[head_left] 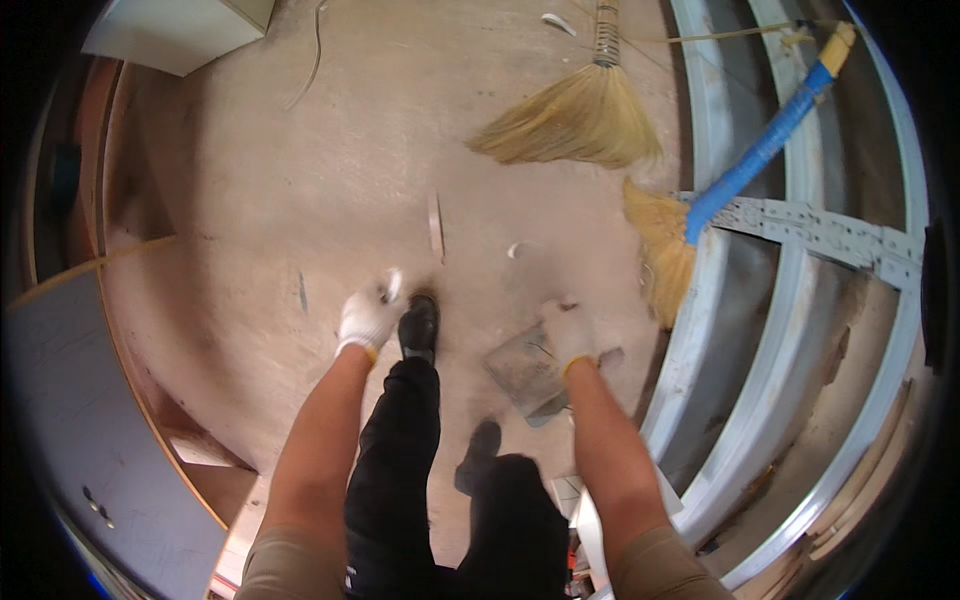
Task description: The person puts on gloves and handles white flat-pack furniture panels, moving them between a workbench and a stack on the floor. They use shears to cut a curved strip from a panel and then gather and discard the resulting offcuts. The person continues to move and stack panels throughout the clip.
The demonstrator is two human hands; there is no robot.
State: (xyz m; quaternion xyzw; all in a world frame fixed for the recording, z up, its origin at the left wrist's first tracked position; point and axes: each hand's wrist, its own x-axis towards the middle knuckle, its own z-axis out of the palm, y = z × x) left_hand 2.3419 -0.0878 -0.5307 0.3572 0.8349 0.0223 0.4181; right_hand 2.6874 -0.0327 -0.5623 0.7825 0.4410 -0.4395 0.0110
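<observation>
My left hand (pixel 368 318), in a white knit glove, is above the floor beside my dark shoe (pixel 420 328). Its fingers are curled, with a small whitish bit (pixel 393 286) at the tips that I cannot make out. My right hand (pixel 572 332), gloved the same and blurred, closes at the right edge of a flat grey square piece (pixel 522 368), which is tilted. A thin pale strip (pixel 436 228) lies on the floor ahead of my left hand. A small white scrap (pixel 516 250) lies between the hands, farther off.
A straw broom head (pixel 580 118) lies on the floor ahead. Another broom with a blue-wrapped handle (pixel 760 150) leans on a metal frame (pixel 790 300) at the right. A grey panel (pixel 100 400) stands at the left, and a pale box (pixel 180 35) at the far left.
</observation>
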